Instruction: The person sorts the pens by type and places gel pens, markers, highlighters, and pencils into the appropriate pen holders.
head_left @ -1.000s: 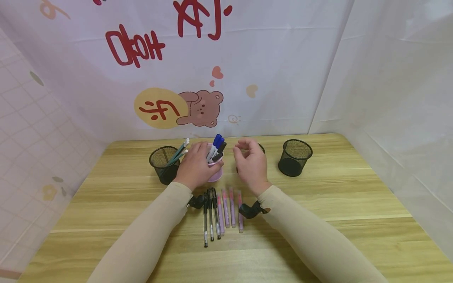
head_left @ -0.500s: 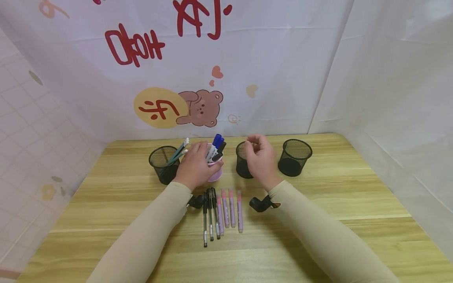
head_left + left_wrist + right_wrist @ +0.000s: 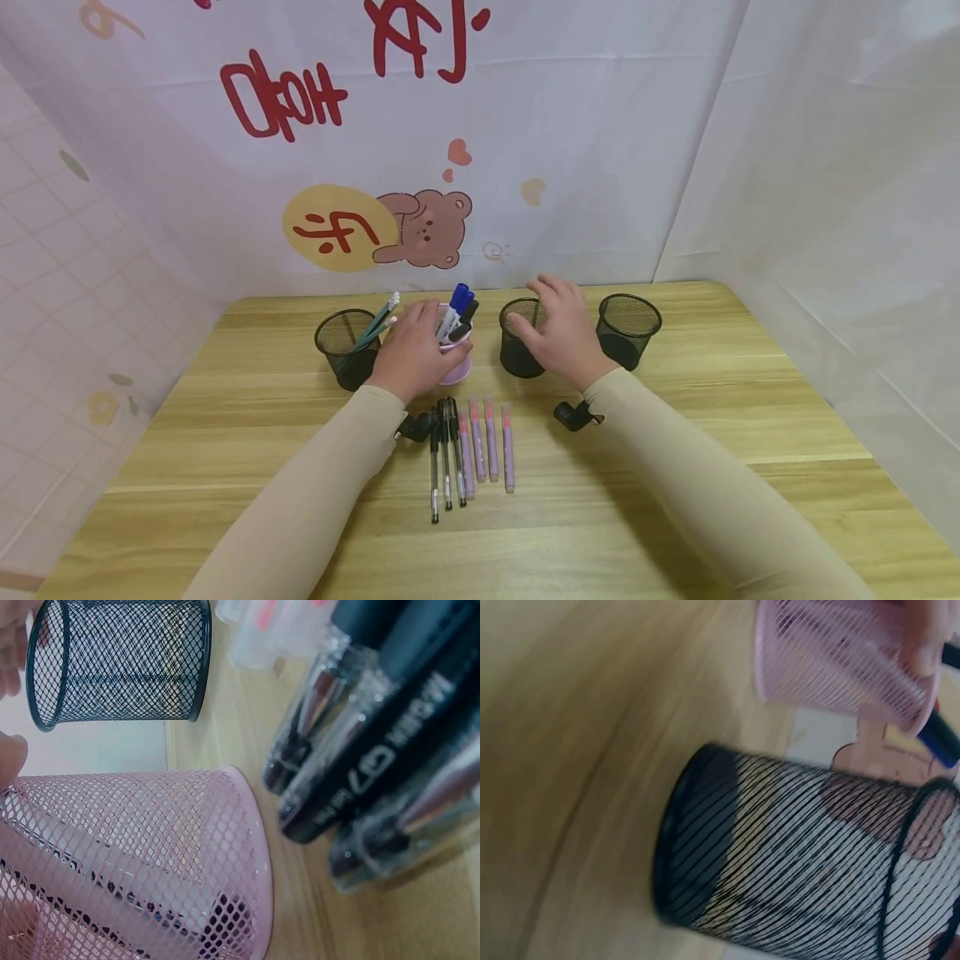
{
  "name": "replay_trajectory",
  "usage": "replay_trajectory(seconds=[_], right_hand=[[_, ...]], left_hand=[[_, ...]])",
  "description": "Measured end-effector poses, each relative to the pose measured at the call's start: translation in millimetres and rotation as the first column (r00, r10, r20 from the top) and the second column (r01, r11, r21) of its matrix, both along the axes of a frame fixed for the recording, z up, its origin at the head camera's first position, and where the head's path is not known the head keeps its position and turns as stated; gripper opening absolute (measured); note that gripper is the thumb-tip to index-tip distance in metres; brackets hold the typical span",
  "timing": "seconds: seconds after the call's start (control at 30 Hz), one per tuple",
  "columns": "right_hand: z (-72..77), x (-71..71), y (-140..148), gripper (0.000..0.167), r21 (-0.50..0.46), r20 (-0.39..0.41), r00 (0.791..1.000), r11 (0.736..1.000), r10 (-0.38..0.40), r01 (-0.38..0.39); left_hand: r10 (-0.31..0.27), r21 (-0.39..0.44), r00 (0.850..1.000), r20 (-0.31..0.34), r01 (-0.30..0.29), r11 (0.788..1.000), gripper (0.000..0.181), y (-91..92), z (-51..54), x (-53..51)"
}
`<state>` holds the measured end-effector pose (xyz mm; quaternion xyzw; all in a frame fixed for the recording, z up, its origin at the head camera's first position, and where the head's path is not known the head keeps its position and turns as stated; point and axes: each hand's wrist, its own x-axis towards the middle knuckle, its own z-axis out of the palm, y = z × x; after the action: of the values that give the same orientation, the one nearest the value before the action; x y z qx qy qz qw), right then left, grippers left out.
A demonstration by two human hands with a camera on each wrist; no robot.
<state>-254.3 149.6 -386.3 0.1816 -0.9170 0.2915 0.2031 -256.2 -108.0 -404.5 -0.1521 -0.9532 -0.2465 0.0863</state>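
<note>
Head view, left of centre: showing a black mesh pen cup [image 3: 330, 354], holding white-topped teal writing tools [image 3: 378, 325] and leaning them toward the upper right. Just left of the frame's middle: gripping a pink mesh pen cup [image 3: 453, 372] with the left hand [image 3: 407, 354], laying the thumb across its front. Carrying blue-capped markers [image 3: 460, 296] and black-capped markers [image 3: 460, 333] inside that cup, caps upward. Lower middle: showing three black gel pens [image 3: 446, 454] on the wooden table [image 3: 247, 433], then four lilac pens [image 3: 491, 442] with pink tops to their right. Right of centre: spreading thumb and fingers wide on the right hand [image 3: 566, 333], at the right side of a second black mesh pen cup [image 3: 517, 354]; not showing clearly whether touching it. Farther right: showing a third black mesh pen cup [image 3: 633, 321], partly hiding it behind the right hand.
</note>
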Motion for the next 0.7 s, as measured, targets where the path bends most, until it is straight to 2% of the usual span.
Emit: replay_trajectory(seconds=[0.13, 0.33, 0.53, 0.7], right_hand=[[-3.0, -3.9, 7, 0.086, 0.080, 0.122, 0.993, 0.997, -0.009, -0.001], [-6.6, -10.7, 11, 0.106, 0.193, 0.220, 0.975, 0.981, -0.045, 0.002], [-9.7, -15.0, 11, 0.112, 0.282, 0.287, 0.954, 0.959, -0.085, 0.000], [-5.8, -14.9, 7, 0.110, 0.334, 0.325, 0.940, 0.943, -0.105, -0.010]], left_hand=[[-0.004, -0.003, 1.000, -0.001, 0.004, 1.000, 0.078, 0.6, 0.5, 0.5], [-0.008, -0.002, 1.000, -0.011, 0.008, 1.000, 0.077, 1.5, 0.6, 0.6], [-0.012, 0.005, 1.000, -0.012, 0.012, 1.000, 0.076, 2.0, 1.4, 1.3], [-0.010, 0.001, 1.000, -0.015, 0.010, 1.000, 0.074, -0.1, 0.9, 1.0]])
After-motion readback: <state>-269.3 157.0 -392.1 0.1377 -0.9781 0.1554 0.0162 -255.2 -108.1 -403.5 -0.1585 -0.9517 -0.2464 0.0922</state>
